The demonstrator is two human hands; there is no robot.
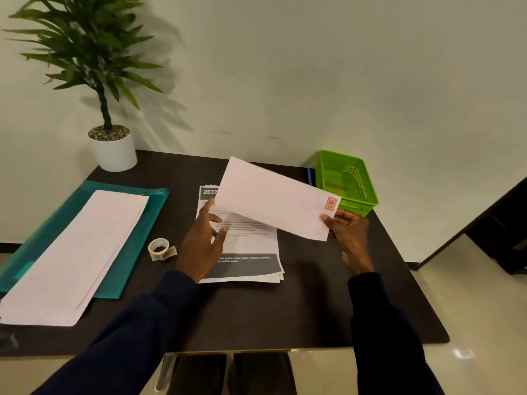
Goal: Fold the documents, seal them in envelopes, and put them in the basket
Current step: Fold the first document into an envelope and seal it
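The right hand (pixel 349 232) pinches the stamped end of a long white paper envelope (pixel 273 198); the left hand (pixel 202 238), fingers spread loose, has its forefinger at the other end.

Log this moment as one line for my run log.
right hand pinches envelope at stamped corner | left hand open near its other end | envelope above documents | basket at far right

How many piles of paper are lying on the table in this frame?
2. A plain white pile, seemingly envelopes, lies on the teal folder at the left; printed documents lie stacked at the centre, their top partly hidden behind the held envelope.
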